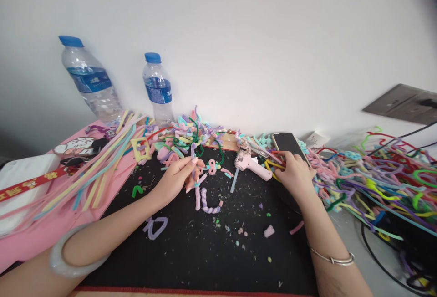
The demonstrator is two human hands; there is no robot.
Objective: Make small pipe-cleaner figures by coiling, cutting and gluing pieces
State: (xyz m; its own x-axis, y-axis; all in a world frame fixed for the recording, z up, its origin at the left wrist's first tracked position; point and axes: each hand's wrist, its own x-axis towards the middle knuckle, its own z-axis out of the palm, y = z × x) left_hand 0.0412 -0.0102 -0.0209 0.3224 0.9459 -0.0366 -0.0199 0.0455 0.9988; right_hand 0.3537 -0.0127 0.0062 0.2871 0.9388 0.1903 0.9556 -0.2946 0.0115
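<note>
Left hand pinches a lilac fuzzy stem between fingers over a black mat, apparently steadying it; right hand, grip unclear, reaches near a handily placed pink glue gun.

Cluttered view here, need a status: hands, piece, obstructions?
Left hand pinching purple fuzzy stem. Right hand by phone, grip unclear. Glue gun between hands, scraps across black mat.
</note>
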